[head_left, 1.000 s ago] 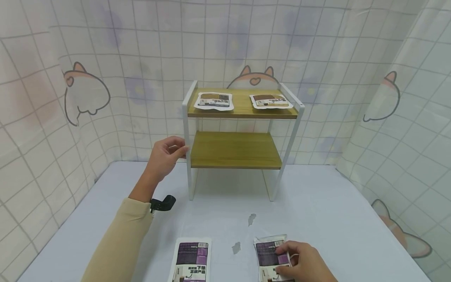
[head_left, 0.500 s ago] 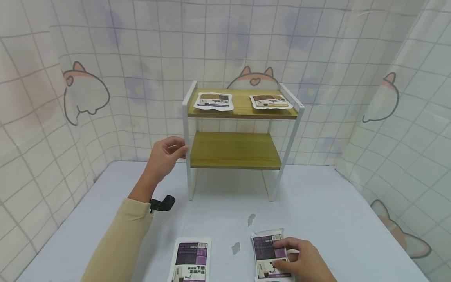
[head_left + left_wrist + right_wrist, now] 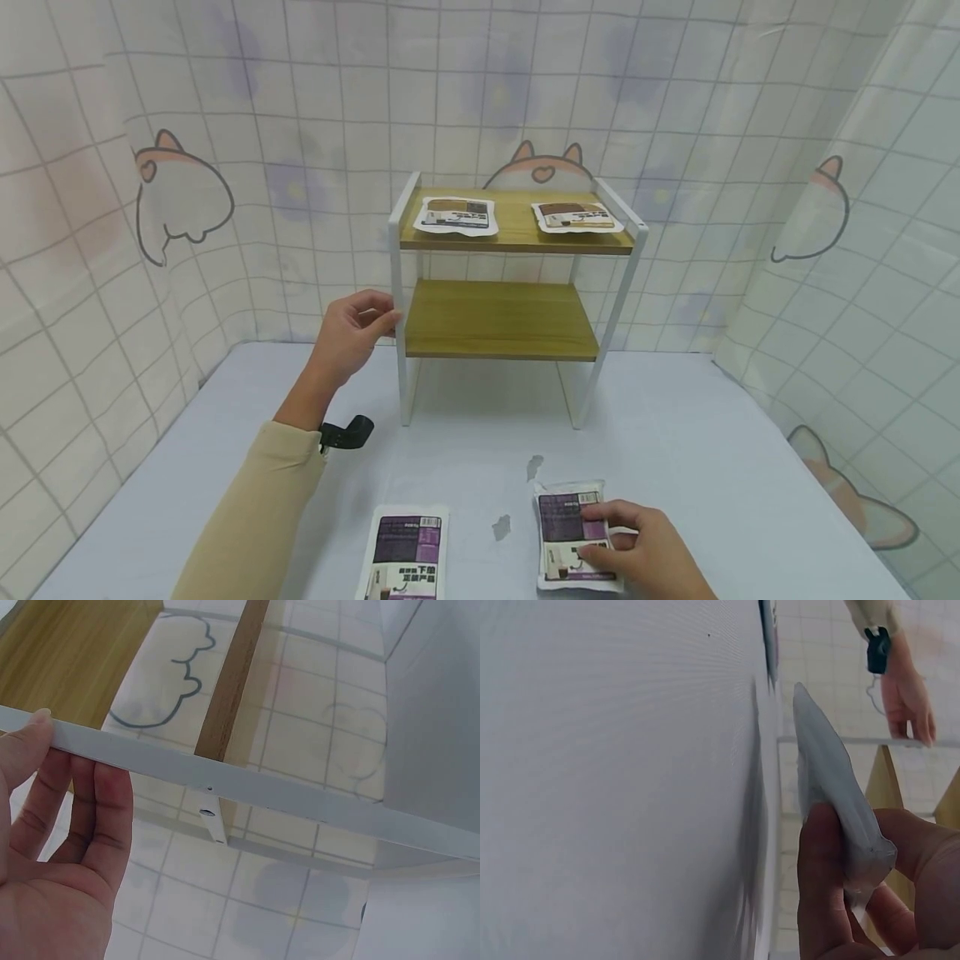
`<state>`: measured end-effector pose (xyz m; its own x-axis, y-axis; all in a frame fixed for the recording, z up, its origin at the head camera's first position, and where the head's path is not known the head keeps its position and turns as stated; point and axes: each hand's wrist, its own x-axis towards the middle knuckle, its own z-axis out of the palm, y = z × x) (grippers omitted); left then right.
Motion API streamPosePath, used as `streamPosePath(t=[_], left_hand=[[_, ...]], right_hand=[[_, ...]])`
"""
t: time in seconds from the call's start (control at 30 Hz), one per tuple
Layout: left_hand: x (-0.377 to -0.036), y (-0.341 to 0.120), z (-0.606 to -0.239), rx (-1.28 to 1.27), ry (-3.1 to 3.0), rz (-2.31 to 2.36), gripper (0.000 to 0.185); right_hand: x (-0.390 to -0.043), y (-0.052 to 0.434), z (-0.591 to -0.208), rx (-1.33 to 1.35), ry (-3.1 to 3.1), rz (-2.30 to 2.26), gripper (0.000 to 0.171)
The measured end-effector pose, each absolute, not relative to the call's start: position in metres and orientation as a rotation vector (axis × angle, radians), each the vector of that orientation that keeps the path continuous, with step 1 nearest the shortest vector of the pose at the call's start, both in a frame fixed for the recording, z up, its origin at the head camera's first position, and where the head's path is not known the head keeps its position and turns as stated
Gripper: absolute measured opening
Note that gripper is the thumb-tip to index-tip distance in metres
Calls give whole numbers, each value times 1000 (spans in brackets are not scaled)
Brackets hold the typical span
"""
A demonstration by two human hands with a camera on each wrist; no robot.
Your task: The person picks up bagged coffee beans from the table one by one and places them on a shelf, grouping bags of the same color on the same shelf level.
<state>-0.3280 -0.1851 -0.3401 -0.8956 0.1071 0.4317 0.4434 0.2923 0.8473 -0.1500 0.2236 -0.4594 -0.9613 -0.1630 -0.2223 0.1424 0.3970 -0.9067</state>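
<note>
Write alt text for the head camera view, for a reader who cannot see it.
A person's right hand grips a purple-labelled packet on a pale table, while the left hand holds the white front leg of a two-tier wooden shelf rack. A second purple packet lies near the left sleeve, and two packets rest on the top shelf.

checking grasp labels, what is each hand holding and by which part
Right hand pinches the purple packet by its right edge. Left hand grips the rack at its front left post.
</note>
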Motion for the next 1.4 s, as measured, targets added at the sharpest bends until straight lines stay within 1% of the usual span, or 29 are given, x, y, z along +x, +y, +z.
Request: streamPosePath(t=[0.43, 0.67, 1.1, 1.4], left_hand=[[-327, -185, -339, -499, -2278, -1639, 20], [-327, -186, -338, -511, -2275, -1628, 20], [-331, -186, -340, -556, -2249, -1658, 19], [-330, -188, -340, -523, -2273, -1652, 19]], right_hand=[[-152, 219, -460, -20, 2307, -1670, 52], [-157, 217, -459, -123, 2229, -1747, 52], [-164, 210, -448, -80, 2327, -1753, 54], [-170, 208, -441, -93, 2252, -1857, 56]])
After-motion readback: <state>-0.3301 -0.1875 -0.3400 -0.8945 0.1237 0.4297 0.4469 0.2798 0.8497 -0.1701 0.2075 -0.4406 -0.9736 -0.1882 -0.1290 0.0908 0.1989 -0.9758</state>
